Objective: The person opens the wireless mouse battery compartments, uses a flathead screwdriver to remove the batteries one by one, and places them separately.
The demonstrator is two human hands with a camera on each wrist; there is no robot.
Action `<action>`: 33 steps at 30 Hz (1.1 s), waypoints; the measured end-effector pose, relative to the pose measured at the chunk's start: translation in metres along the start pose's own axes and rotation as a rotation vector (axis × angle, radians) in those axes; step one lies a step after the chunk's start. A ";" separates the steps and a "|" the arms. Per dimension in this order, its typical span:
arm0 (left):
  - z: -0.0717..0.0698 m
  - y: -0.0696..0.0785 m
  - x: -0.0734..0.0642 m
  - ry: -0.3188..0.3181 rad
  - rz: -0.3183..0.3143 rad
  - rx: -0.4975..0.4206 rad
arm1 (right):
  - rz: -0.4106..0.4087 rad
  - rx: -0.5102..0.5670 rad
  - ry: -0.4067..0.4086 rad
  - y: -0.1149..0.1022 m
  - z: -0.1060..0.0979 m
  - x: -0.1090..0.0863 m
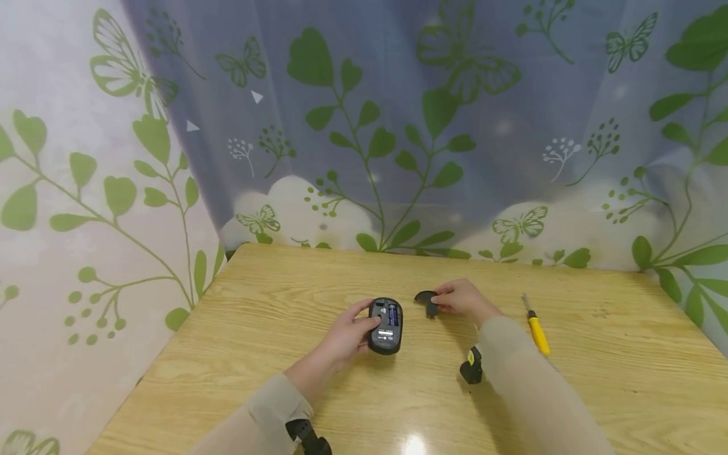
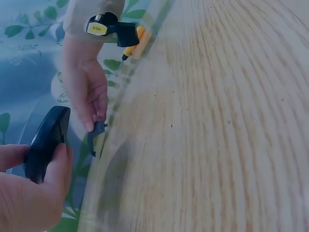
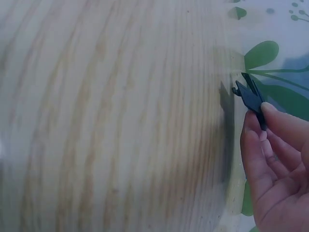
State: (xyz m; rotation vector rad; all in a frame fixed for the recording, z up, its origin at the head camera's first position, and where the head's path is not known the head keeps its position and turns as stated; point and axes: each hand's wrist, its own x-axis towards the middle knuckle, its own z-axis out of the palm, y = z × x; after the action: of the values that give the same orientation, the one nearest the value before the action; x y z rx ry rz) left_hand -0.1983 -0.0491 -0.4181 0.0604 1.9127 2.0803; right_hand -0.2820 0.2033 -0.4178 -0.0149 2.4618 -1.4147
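My left hand (image 1: 345, 336) grips a black computer mouse (image 1: 385, 341) with its underside turned up. In that underside a battery compartment lies uncovered, with batteries (image 1: 393, 315) inside. The left wrist view shows the mouse (image 2: 47, 140) edge-on between thumb and fingers. To the right of the mouse and apart from it, my right hand (image 1: 462, 298) pinches a black battery cover (image 1: 426, 297) with a curved end and a tab. In the right wrist view the cover (image 3: 252, 99) is held above the table between thumb and fingertips.
A screwdriver (image 1: 538, 332) with a yellow handle lies on the wooden table (image 1: 284, 278) to the right of my right forearm. Patterned cloth (image 1: 352, 158) with leaves and butterflies hangs behind the table's far edge. Each wrist wears a black camera mount.
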 end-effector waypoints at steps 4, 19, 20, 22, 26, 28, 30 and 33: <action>0.001 0.000 -0.001 0.000 -0.004 -0.010 | -0.010 -0.040 0.027 0.005 0.002 0.004; 0.001 -0.001 0.001 -0.033 0.006 -0.049 | -0.031 -0.372 0.106 -0.001 0.009 0.009; 0.001 -0.001 0.001 -0.035 0.006 -0.047 | -0.035 -0.401 0.106 -0.002 0.010 0.009; 0.001 -0.001 0.000 -0.039 0.005 -0.046 | -0.039 -0.448 0.109 -0.003 0.011 0.009; 0.002 -0.002 -0.001 -0.043 0.007 -0.055 | -0.037 -0.460 0.120 -0.004 0.011 0.010; 0.002 -0.002 -0.001 -0.042 0.009 -0.059 | -0.050 -0.471 0.125 -0.005 0.012 0.010; 0.003 -0.003 0.000 -0.041 0.008 -0.060 | -0.062 -0.482 0.125 -0.005 0.011 0.010; 0.003 -0.003 0.000 -0.041 0.008 -0.058 | -0.077 -0.496 0.125 -0.006 0.011 0.010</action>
State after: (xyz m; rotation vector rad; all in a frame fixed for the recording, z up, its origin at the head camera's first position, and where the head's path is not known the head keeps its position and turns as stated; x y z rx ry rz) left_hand -0.1969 -0.0459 -0.4211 0.0968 1.8296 2.1218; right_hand -0.2893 0.1894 -0.4202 -0.1322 2.8794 -0.8173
